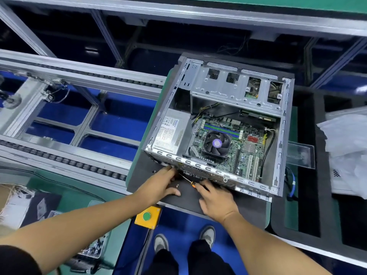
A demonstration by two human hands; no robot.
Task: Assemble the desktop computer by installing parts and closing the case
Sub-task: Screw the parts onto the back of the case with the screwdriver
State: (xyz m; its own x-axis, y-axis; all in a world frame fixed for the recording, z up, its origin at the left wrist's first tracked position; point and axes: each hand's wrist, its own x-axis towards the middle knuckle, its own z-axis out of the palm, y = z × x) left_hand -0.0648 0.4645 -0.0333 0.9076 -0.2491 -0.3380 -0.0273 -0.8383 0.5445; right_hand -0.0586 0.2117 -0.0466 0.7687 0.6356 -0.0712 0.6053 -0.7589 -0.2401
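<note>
Assembly line w/ roller conveyor [65, 155] at left; a dark foam mat [188, 199] is laid on the bench. Near the mat's front edge, a screwdriver [187, 180] w/ orange collar is gripped by the right hand [216, 199], shaft aimed at the case's rear panel. The shaft tip is pinched by the left hand [160, 187]. Two loose screws [177, 186] are seen between the hands. Further back, the open PC case [220, 126] is laid on its side mid-mat, motherboard and CPU fan [216, 143] exposed.
</note>
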